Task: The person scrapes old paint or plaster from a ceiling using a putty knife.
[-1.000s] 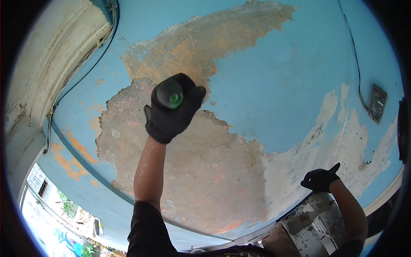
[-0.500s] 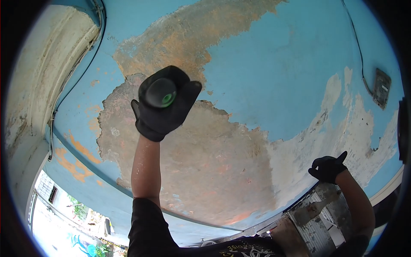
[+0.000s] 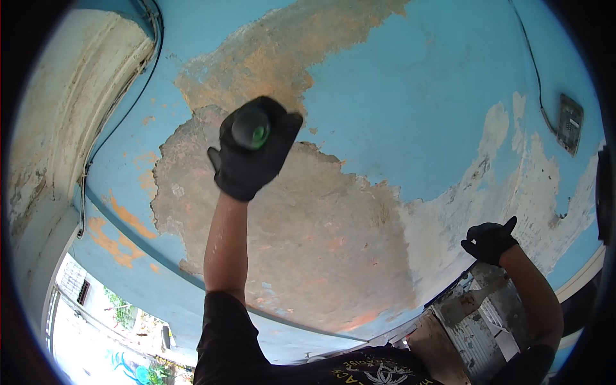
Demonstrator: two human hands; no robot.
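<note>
L hand [image 3: 251, 151], gloved, fingers wrapped round green-tipped tool handle [image 3: 251, 128] vs peeling blue ceiling [image 3: 410, 102]. R hand [image 3: 489, 242] loosely curled, holds nothing.

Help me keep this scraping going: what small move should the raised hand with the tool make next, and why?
Probably push the tool a little further up and right, into the blue paint edge. The left hand has a closed grip on its handle, held against bare plaster, and intact paint starts just beside it. The right hand rests low by the wall.
</note>
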